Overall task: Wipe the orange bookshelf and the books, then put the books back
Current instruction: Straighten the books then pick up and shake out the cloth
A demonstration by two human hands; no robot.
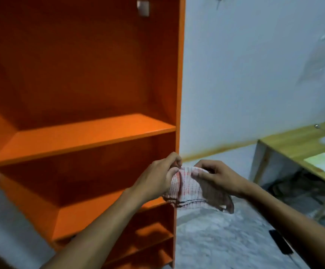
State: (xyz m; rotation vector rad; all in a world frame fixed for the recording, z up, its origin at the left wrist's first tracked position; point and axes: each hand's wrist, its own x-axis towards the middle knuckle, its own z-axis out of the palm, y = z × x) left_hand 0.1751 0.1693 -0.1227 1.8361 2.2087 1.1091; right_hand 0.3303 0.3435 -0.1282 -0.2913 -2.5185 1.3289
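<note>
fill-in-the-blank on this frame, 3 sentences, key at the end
1. Both hands pinch a striped ____.
2. The shelves of the bookshelf in view hold no ____.
3. The left hand and right hand hold it in front of the bookshelf's ____ edge.

Missing words: cloth; books; right

The orange bookshelf [84, 131] looks like painted board, smooth with a soft sheen; the cloth [188, 189] is thin woven fabric, white with red and dark stripes; the table [293, 144] at right shows pale wood grain, matt; the floor [225, 239] looks rough and mottled.
</note>
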